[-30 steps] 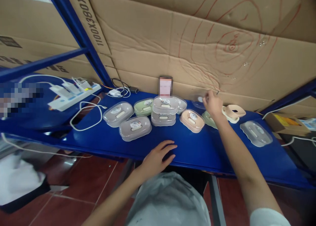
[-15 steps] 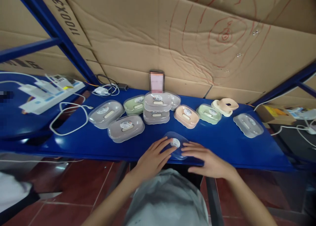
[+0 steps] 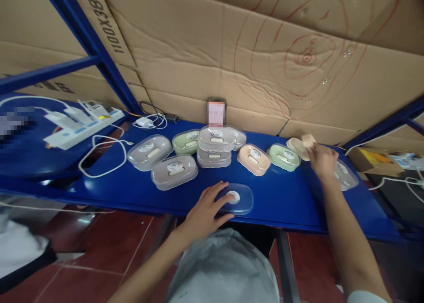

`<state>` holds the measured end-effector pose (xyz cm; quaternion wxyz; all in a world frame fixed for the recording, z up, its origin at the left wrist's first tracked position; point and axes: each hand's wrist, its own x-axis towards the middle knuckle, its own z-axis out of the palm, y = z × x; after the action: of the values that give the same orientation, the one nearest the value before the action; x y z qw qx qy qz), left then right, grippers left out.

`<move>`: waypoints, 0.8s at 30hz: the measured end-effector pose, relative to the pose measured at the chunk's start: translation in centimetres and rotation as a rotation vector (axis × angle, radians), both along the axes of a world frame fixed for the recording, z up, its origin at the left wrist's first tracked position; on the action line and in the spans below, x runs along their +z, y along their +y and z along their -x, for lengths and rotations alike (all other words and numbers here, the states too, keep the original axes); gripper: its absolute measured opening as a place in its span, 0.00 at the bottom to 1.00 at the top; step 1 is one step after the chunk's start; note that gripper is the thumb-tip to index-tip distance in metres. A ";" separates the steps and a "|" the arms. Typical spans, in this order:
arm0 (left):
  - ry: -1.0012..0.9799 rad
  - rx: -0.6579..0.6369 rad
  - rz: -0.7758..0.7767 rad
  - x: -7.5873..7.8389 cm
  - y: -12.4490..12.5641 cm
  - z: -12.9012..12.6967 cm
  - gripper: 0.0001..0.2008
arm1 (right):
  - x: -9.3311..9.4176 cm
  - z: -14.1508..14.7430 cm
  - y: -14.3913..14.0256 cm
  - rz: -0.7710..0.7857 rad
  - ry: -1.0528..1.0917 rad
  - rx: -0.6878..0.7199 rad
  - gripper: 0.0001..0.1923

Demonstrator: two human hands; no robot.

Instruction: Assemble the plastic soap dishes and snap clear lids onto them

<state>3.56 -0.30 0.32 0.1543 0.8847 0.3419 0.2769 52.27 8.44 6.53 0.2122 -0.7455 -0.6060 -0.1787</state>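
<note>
Blue counter (image 3: 285, 201) carries a row of lidded plastic boxes. Left hand (image 3: 207, 210) lies flat, fingers spread, on a clear lid (image 3: 236, 199) at the near edge. Right hand (image 3: 322, 160) reaches to the far right, its grip pinching a pink tray piece (image 3: 308, 140) above a cream base (image 3: 296, 145), just right of a green box (image 3: 283, 156).

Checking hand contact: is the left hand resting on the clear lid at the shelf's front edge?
Yes, the left hand lies flat with its fingers on the clear lid.
</note>
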 end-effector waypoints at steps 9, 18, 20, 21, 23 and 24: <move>-0.052 0.349 -0.058 -1.2 0.6 -0.6 0.22 | -2.8 15.9 -16.0 -0.109 -0.215 0.455 0.23; 0.001 0.342 -0.089 -0.7 0.5 -0.3 0.23 | -2.6 5.6 -7.4 0.002 0.038 0.285 0.21; 0.046 0.350 -0.104 -0.4 0.5 0.0 0.21 | -2.3 2.0 -3.8 0.032 0.029 0.216 0.23; 0.058 0.352 -0.111 -0.4 0.5 0.1 0.21 | -2.3 0.9 -2.3 0.048 0.026 0.199 0.22; 0.041 0.349 -0.119 -0.2 0.6 0.6 0.21 | -2.1 -0.2 -0.7 0.057 0.029 0.182 0.23; 0.014 0.344 -0.118 -0.1 0.7 0.9 0.21 | -1.9 -0.2 -0.6 0.051 0.030 0.166 0.24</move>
<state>2.67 0.41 0.20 0.0503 0.8226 0.4722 0.3127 52.45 7.83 4.58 0.2162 -0.7006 -0.6668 -0.1336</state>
